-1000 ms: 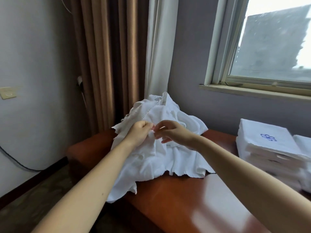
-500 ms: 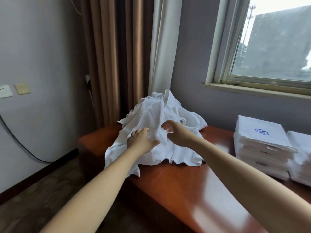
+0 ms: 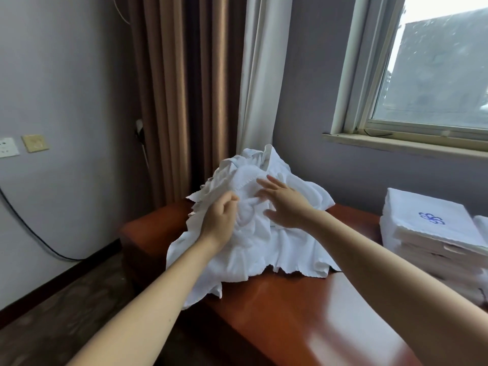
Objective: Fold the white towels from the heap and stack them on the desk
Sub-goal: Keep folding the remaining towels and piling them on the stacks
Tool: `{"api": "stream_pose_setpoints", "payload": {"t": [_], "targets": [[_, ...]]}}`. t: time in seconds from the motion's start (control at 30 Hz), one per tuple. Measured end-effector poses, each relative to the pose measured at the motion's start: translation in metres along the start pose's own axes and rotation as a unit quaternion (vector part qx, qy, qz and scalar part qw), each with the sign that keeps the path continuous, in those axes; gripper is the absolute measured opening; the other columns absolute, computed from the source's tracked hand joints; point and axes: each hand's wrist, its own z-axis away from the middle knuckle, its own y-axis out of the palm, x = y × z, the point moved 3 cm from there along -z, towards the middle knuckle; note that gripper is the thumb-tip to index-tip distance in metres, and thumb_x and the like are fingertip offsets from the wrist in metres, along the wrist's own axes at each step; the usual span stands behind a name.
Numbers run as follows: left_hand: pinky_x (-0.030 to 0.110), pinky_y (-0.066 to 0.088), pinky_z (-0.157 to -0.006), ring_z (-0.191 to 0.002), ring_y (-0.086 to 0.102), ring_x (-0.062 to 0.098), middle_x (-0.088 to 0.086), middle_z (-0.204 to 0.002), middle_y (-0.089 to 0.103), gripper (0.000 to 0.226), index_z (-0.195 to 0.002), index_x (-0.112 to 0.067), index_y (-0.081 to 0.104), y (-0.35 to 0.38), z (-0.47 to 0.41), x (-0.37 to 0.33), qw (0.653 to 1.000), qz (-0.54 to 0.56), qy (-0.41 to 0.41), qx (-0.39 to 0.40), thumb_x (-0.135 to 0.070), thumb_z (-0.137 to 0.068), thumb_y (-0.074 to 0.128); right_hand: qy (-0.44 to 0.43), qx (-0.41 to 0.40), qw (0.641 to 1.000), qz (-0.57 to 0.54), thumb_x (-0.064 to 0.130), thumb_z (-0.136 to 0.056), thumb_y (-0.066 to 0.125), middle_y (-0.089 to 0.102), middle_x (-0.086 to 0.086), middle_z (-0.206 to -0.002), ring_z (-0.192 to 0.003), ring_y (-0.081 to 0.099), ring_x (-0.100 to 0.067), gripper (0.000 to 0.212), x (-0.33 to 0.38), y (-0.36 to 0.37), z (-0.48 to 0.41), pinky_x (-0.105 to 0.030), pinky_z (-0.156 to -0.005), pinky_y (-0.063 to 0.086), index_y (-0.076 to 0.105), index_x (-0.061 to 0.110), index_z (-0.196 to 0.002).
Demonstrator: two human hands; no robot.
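Observation:
A crumpled heap of white towels (image 3: 298, 186) lies at the left end of the reddish-brown desk (image 3: 298, 310), part of it hanging over the front edge. My left hand (image 3: 220, 220) sits on the heap's left side, fingers curled into the cloth and gripping a towel. To its right, my right hand (image 3: 284, 203) lies spread on top of the heap with straight fingers. A stack of folded white towels (image 3: 425, 233) with a blue emblem stands on the desk at the right.
Brown and white curtains (image 3: 200, 88) hang right behind the heap. A window sill (image 3: 404, 145) runs above the desk at the right. On the left wall are outlets (image 3: 34, 142) with a black cable trailing to the floor.
My right hand has let go of the cloth and now lies flat with spread fingers higher on the heap. My left hand has closed into the towel.

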Motion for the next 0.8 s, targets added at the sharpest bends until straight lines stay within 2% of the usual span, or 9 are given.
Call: {"api": "stream_pose_setpoints", "payload": {"t": [0.07, 0.13, 0.2, 0.27, 0.3, 0.37, 0.5, 0.67, 0.8], "targets": [[0.01, 0.033, -0.05, -0.049, 0.04, -0.001, -0.014, -0.051, 0.041, 0.033, -0.066, -0.019, 0.046, -0.009, -0.001, -0.02, 0.997, 0.05, 0.034, -0.037, -0.002, -0.092, 0.037, 0.002, -0.059, 0.996, -0.063, 0.02, -0.097, 0.054, 0.047, 0.008, -0.146, -0.147, 0.024, -0.017, 0.024, -0.003, -0.01, 0.004, -0.043, -0.111, 0.034, 0.059, 0.019, -0.12], [0.015, 0.031, -0.052, -0.052, 0.036, 0.003, -0.013, -0.054, 0.038, 0.026, -0.063, -0.021, 0.043, -0.01, -0.003, -0.042, 0.995, 0.067, 0.06, -0.042, -0.011, -0.086, 0.035, 0.019, -0.105, 0.981, -0.159, 0.016, -0.097, 0.052, 0.062, 0.002, -0.114, -0.118, 0.053, -0.024, 0.009, -0.005, -0.024, 0.013, -0.039, -0.091, 0.044, 0.059, 0.018, -0.104], [0.022, 0.032, -0.057, -0.058, 0.037, 0.006, -0.011, -0.058, 0.04, 0.022, -0.061, -0.022, 0.042, -0.006, -0.004, -0.061, 0.993, 0.061, 0.082, -0.051, -0.016, -0.08, 0.033, 0.057, -0.144, 0.959, -0.236, 0.014, -0.096, 0.051, 0.059, 0.006, -0.09, -0.082, 0.055, -0.015, 0.011, -0.008, -0.043, 0.027, -0.029, -0.069, 0.043, 0.053, 0.024, -0.095], [0.025, 0.033, -0.059, -0.06, 0.04, 0.008, -0.009, -0.06, 0.044, 0.021, -0.062, -0.023, 0.043, 0.002, -0.002, -0.077, 0.992, 0.059, 0.093, -0.067, -0.018, -0.079, 0.033, 0.092, -0.184, 0.931, -0.3, 0.014, -0.097, 0.05, 0.056, 0.01, -0.082, -0.072, 0.051, -0.006, 0.012, -0.014, -0.064, 0.047, -0.017, -0.058, 0.042, 0.054, 0.025, -0.094], [0.024, 0.033, -0.059, -0.06, 0.042, 0.007, -0.01, -0.06, 0.046, 0.021, -0.063, -0.025, 0.044, 0.007, -0.001, -0.085, 0.991, 0.057, 0.097, -0.073, -0.018, -0.079, 0.033, 0.102, -0.203, 0.92, -0.321, 0.015, -0.097, 0.05, 0.056, 0.011, -0.081, -0.072, 0.052, -0.005, 0.011, -0.017, -0.075, 0.059, -0.015, -0.057, 0.041, 0.055, 0.025, -0.095], [0.025, 0.034, -0.058, -0.06, 0.045, 0.004, -0.014, -0.059, 0.05, 0.022, -0.064, -0.027, 0.044, 0.021, 0.003, -0.101, 0.991, 0.046, 0.105, -0.075, -0.019, -0.081, 0.033, 0.124, -0.23, 0.903, -0.34, 0.018, -0.098, 0.053, 0.058, 0.008, -0.085, -0.077, 0.055, -0.01, 0.008, -0.025, -0.093, 0.085, -0.022, -0.064, 0.044, 0.059, 0.022, -0.1], [0.031, 0.037, -0.061, -0.063, 0.046, 0.007, -0.016, -0.063, 0.051, 0.018, -0.066, -0.027, 0.042, 0.068, 0.022, -0.144, 0.987, 0.024, 0.154, -0.025, -0.02, -0.078, 0.032, 0.197, -0.279, 0.885, -0.317, 0.028, -0.093, 0.063, 0.066, 0.002, -0.095, -0.084, 0.06, -0.012, 0.012, -0.053, -0.132, 0.155, -0.026, -0.073, 0.047, 0.067, 0.022, -0.103], [0.036, 0.035, -0.06, -0.064, 0.042, 0.017, -0.007, -0.06, 0.047, 0.014, -0.067, -0.028, 0.038, 0.145, 0.057, -0.191, 0.977, 0.001, 0.206, 0.046, -0.023, -0.078, 0.031, 0.253, -0.311, 0.89, -0.216, 0.031, -0.088, 0.072, 0.068, -0.002, -0.086, -0.08, 0.059, -0.014, 0.019, -0.098, -0.176, 0.265, -0.03, -0.072, 0.048, 0.072, 0.013, -0.094], [0.031, 0.028, -0.057, -0.067, 0.045, 0.019, -0.008, -0.067, 0.049, 0.015, -0.072, -0.026, 0.041, 0.212, 0.093, -0.223, 0.962, -0.001, 0.246, 0.117, -0.028, -0.081, 0.029, 0.331, -0.289, 0.896, -0.067, 0.034, -0.091, 0.067, 0.07, 0.003, -0.102, -0.096, 0.063, -0.019, 0.019, -0.129, -0.199, 0.346, -0.035, -0.083, 0.05, 0.072, 0.022, -0.104]]}}
